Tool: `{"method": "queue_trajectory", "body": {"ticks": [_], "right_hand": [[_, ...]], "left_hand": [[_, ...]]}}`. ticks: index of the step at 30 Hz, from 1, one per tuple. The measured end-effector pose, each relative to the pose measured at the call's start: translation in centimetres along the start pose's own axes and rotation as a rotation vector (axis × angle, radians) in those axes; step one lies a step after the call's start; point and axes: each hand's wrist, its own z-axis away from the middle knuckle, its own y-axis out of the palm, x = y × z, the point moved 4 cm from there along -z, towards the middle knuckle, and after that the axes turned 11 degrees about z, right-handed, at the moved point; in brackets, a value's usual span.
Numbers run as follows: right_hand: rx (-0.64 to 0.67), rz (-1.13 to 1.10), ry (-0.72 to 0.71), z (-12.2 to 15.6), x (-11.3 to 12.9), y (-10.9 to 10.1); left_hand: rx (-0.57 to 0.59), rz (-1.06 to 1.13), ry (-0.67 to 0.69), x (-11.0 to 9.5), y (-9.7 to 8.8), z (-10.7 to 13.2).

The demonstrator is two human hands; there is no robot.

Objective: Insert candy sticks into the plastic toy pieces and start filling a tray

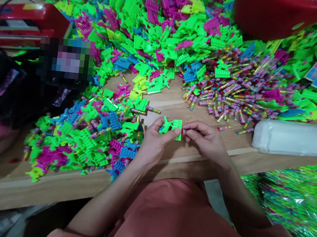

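My left hand (156,139) grips a flat green plastic toy piece (171,127) just above the wooden table (177,105), fingers closed round its lower edge. My right hand (204,136) pinches a small candy tube (184,131), whose tip touches the right side of the green piece. A heap of such striped candy tubes (235,92) lies beyond my right hand. To my left sits a pile of green, pink and blue plastic pieces (88,141).
A large mound of coloured plastic pieces (162,28) covers the far table. A white plastic packet (295,138) lies at right, a red tub (279,14) behind it, a red machine (24,21) at far left. Shiny packed bags (294,200) fill the lower right.
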Motion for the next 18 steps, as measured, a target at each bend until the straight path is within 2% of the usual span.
{"method": "queue_trajectory", "body": {"ticks": [5,9,14,16,18], "right_hand": [[0.05,0.018,-0.031,-0.4,0.5,-0.2],[0.002,0.2,-0.106,-0.4,0.8,0.0],[-0.081,0.398,-0.204,0.1,1.3,1.3],[-0.057,0.413,-0.239,0.4,1.8,1.7],[-0.006,0.428,-0.309,0.7,2.2,1.3]], "left_hand": [[0.051,-0.077,-0.086,0.2,-0.1,0.0],[0.047,-0.213,0.041,0.1,-0.6,-0.1],[0.021,-0.449,0.192,0.0,-0.9,0.3],[0.042,-0.534,0.194,-1.0,-0.7,0.7],[0.047,-0.646,0.194,-3.3,-0.8,1.3]]}}
